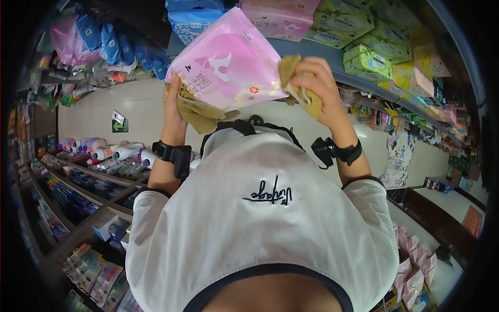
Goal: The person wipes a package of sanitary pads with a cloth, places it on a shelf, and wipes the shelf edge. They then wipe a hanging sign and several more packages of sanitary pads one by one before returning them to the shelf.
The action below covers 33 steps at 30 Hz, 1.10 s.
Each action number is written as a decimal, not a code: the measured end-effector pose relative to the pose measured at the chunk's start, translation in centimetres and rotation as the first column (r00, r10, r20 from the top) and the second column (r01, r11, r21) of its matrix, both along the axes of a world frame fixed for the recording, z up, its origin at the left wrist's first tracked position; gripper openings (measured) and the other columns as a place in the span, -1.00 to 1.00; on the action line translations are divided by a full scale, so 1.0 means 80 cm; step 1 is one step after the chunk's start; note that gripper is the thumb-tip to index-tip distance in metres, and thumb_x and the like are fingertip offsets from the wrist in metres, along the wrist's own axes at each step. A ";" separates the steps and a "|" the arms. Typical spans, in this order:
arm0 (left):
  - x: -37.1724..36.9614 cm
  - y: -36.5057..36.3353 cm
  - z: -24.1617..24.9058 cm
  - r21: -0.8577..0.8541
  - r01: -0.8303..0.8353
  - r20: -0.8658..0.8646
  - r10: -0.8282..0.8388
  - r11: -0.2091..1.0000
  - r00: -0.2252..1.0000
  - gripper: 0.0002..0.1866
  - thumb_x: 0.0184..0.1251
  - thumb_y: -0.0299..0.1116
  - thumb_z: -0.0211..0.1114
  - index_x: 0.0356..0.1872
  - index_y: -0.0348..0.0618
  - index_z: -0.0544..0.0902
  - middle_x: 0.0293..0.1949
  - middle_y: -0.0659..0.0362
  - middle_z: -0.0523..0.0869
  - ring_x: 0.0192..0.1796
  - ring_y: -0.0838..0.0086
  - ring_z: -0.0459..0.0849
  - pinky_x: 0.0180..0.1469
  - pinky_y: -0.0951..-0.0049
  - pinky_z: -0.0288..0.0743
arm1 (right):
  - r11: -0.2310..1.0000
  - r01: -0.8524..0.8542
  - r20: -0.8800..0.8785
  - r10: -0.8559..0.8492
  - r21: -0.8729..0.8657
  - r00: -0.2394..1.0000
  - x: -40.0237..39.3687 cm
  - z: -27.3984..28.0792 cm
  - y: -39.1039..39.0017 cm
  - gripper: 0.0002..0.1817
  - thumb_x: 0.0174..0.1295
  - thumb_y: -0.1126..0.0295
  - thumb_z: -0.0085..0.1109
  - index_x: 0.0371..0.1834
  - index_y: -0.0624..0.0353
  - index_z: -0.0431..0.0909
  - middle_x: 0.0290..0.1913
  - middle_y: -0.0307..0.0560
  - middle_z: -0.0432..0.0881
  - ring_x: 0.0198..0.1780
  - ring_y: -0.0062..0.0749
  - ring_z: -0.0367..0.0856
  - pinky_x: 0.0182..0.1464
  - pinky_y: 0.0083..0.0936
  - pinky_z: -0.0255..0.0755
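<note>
A pink package [228, 62] with printed lettering is tilted in front of me, above my shirt. My left hand [174, 106] is closed on its lower left edge, with an olive-yellow cloth [200, 113] bunched against the package there. At the right corner of the package, my right hand [319, 86] is closed around yellow cloth [306, 101] that touches the package. Whether both pieces belong to one cloth cannot be made out. Both wrists wear black straps with small devices.
Behind the package, a shelf [332, 63] bears a blue pack [192, 23], pink packs [283, 23] and several green packs [369, 62]. Bottles [125, 151] and racks of goods stand at the left. Pink pouches [413, 265] are at the lower right.
</note>
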<state>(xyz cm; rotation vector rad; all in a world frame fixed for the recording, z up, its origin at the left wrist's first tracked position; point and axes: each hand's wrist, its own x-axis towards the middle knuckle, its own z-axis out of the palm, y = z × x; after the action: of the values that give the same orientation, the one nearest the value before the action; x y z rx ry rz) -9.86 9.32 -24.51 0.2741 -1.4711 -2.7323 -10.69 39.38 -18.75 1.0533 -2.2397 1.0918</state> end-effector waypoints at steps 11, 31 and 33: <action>0.002 0.052 0.005 0.527 0.339 0.256 -0.526 0.779 0.811 -0.50 0.35 -0.04 -0.07 0.16 -0.18 0.30 0.07 0.04 0.49 0.03 0.27 0.53 0.08 0.27 0.43 | 0.925 0.247 -0.250 -0.321 -0.288 0.913 -0.037 0.008 -0.070 -0.71 -0.20 0.38 0.26 -0.30 -0.05 0.54 -0.11 -0.25 0.47 -0.01 -0.22 0.30 0.01 -0.31 0.12; 0.004 0.053 0.006 0.096 0.146 0.206 -0.163 0.985 0.965 -0.53 0.28 -0.12 0.10 0.05 -0.29 0.39 -0.06 0.06 0.55 -0.08 0.43 0.58 -0.08 0.45 0.49 | 0.899 0.080 -0.354 0.086 0.430 0.931 0.021 -0.050 -0.124 -0.78 -0.16 0.35 0.10 -0.36 -0.16 0.49 -0.21 -0.42 0.47 -0.09 -0.46 0.44 -0.06 -0.28 0.22; 0.006 0.060 0.023 0.045 0.128 0.207 -0.135 0.991 0.969 -0.54 0.26 -0.14 0.13 0.01 -0.33 0.41 -0.09 0.05 0.56 -0.11 0.46 0.58 -0.12 0.49 0.50 | 0.891 0.038 -0.371 0.149 0.452 0.916 0.032 -0.050 -0.120 -0.80 -0.11 0.32 0.06 -0.35 -0.18 0.50 -0.21 -0.46 0.48 -0.09 -0.52 0.43 -0.05 -0.33 0.24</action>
<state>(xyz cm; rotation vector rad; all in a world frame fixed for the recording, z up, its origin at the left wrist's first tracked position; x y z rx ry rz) -9.39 14.12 -22.71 0.4983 -1.5477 -2.9109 -8.11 29.79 -22.72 1.3880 -2.1697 0.3156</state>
